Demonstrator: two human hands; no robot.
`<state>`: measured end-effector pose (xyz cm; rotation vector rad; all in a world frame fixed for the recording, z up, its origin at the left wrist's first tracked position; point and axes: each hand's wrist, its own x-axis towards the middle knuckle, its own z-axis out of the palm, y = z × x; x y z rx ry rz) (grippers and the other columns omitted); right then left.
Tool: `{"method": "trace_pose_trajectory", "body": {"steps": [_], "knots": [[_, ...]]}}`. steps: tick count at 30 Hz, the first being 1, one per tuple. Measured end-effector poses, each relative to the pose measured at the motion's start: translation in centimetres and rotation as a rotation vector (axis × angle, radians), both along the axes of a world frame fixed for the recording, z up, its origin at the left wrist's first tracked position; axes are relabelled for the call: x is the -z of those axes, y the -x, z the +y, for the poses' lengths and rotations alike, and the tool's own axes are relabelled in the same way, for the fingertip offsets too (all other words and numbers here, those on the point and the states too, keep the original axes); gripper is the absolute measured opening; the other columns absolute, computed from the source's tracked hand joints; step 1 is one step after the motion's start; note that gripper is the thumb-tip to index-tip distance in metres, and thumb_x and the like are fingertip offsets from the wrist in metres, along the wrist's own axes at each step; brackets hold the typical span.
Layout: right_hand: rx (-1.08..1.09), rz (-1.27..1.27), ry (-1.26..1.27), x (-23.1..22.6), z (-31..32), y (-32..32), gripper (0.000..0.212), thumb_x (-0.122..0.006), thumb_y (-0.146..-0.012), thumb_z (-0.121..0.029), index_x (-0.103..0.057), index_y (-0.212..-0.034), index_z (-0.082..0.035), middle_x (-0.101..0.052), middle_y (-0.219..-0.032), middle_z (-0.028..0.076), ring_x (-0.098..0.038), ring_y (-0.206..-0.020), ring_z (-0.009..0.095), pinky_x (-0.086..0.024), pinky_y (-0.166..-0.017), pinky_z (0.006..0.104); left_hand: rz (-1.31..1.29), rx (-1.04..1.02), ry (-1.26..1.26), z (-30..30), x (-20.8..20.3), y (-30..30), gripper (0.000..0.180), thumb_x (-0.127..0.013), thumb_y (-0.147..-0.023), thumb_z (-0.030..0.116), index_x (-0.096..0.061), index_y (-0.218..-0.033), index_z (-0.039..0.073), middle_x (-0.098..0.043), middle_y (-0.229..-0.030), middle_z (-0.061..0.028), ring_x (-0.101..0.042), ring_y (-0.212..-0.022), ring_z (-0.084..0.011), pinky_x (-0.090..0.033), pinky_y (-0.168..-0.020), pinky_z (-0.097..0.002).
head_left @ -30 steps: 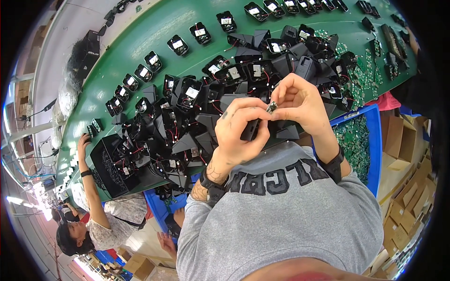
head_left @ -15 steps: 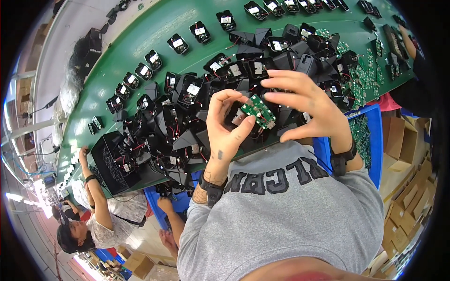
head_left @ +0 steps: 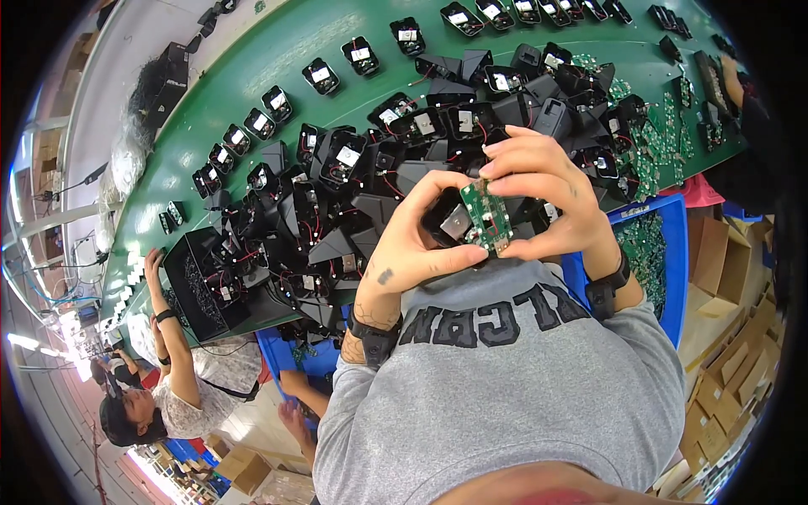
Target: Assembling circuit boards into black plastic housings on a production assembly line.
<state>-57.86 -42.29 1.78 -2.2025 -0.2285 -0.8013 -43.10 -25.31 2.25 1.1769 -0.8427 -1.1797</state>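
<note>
My left hand (head_left: 408, 244) is wrapped round a black plastic housing (head_left: 436, 220) with a silvery block (head_left: 456, 223) inside. A green circuit board (head_left: 486, 216) stands tilted at the housing's open side, close against it. With fingertips on the upper edge and thumb at the lower corner, my right hand (head_left: 551, 198) grips the board. My left thumb also reaches the board's lower edge. How far the board sits inside the housing cannot be made out. Behind both hands lies a heap of black housings (head_left: 345, 160) with red and black wires.
Housings (head_left: 320, 76) stand in a curved row along the green table (head_left: 252, 63). Loose circuit boards (head_left: 665, 139) lie at the right, above a blue bin (head_left: 673, 278) of boards. A black tray (head_left: 195, 282) sits at the left, near a co-worker (head_left: 181, 387). Cardboard boxes (head_left: 732, 362) fill the lower right.
My right hand has come in from the right and closed on the circuit board. The board has turned more upright, and both hands have drawn together, the left shifting slightly right.
</note>
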Motion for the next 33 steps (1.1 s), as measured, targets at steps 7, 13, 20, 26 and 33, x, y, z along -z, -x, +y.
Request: {"method": "trace_pose_trajectory", "body": {"steps": [7,13,20,26,33], "knots": [[0.008,-0.015,-0.108,1.2,0.1,-0.1,0.055,-0.083,-0.056,-0.023,-0.061,-0.104,-0.005,-0.062,-0.111,0.014,-0.058,-0.108,0.033,-0.039,-0.099,0.0538,0.008,-0.07,-0.058,-0.1,-0.4,0.1,0.055,-0.071,-0.072,-0.002,-0.054,-0.123,0.005,-0.053,-0.121,-0.0065,-0.053,-0.106,-0.0121,-0.052,-0.074,-0.0207],[0.054,-0.064,-0.371,3.5,1.4,-0.1,0.053,-0.081,-0.057,-0.025,-0.061,-0.1,-0.001,-0.059,-0.113,0.019,-0.056,-0.109,0.034,-0.038,-0.1,0.0527,-0.038,-0.226,-0.121,-0.4,0.7,-0.1,0.054,-0.069,-0.073,-0.002,-0.046,-0.121,0.007,-0.062,-0.103,-0.0064,-0.059,-0.085,-0.0063,-0.044,-0.059,-0.0162],[0.107,-0.05,-0.659,5.0,2.6,-0.4,0.049,-0.079,-0.061,-0.019,-0.06,-0.102,-0.001,-0.052,-0.119,0.02,-0.051,-0.112,0.03,-0.038,-0.098,0.0422,-0.112,-0.108,-0.036,-1.1,2.1,1.1,0.052,-0.063,-0.082,0.0,-0.045,-0.13,0.004,-0.05,-0.116,-0.0065,-0.058,-0.102,-0.0144,-0.053,-0.082,-0.0273],[0.187,-0.042,-0.377,3.9,2.0,-0.1,0.05,-0.082,-0.059,-0.021,-0.064,-0.103,-0.003,-0.056,-0.119,0.018,-0.055,-0.11,0.031,-0.041,-0.096,0.0464,-0.004,-0.098,-0.176,-1.2,1.0,1.1,0.047,-0.057,-0.088,0.0,-0.044,-0.133,0.004,-0.053,-0.118,-0.0044,-0.056,-0.1,-0.0097,-0.05,-0.08,-0.0247],[0.255,-0.037,0.128,1.8,2.1,0.2,0.045,-0.08,-0.056,-0.02,-0.069,-0.1,-0.013,-0.061,-0.117,0.01,-0.057,-0.11,0.033,-0.037,-0.101,0.0547,0.052,-0.186,0.048,-1.6,1.9,1.7,0.059,-0.048,-0.086,-0.007,-0.037,-0.143,0.007,-0.052,-0.128,-0.0054,-0.053,-0.101,-0.0063,-0.044,-0.086,-0.0217]]}}
